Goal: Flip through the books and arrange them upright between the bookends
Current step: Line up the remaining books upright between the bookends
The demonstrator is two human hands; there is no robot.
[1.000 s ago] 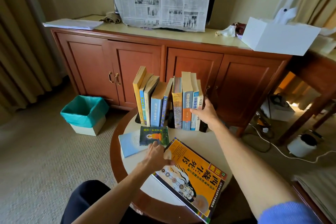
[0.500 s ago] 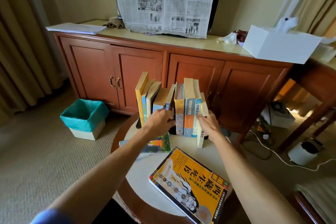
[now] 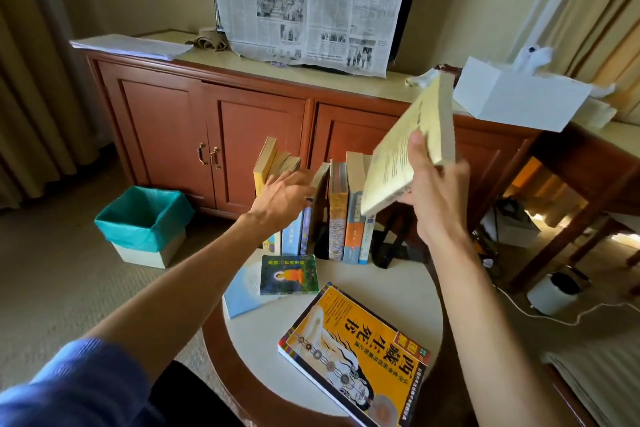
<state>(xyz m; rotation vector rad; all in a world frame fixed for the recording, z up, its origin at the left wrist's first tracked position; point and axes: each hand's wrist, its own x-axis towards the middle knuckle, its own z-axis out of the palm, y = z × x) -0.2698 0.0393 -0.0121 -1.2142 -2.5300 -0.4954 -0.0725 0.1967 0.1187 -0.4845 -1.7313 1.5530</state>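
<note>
Right now the right hand (image 3: 434,198) grips a pale yellow book (image 3: 412,146) by its lower end, thumb across the cover and fingers behind, holding it up in the air above the right end of the row of upright books (image 3: 341,211) on the round table (image 3: 391,288). Its long axis tilts up and to the right, upper end away from the person. The left hand (image 3: 282,199), fingers spread and holding nothing, reaches the leaning left group of books; whether it touches them is blurred. A black bookend (image 3: 388,246) stands just right of the row, nearest the right hand.
</note>
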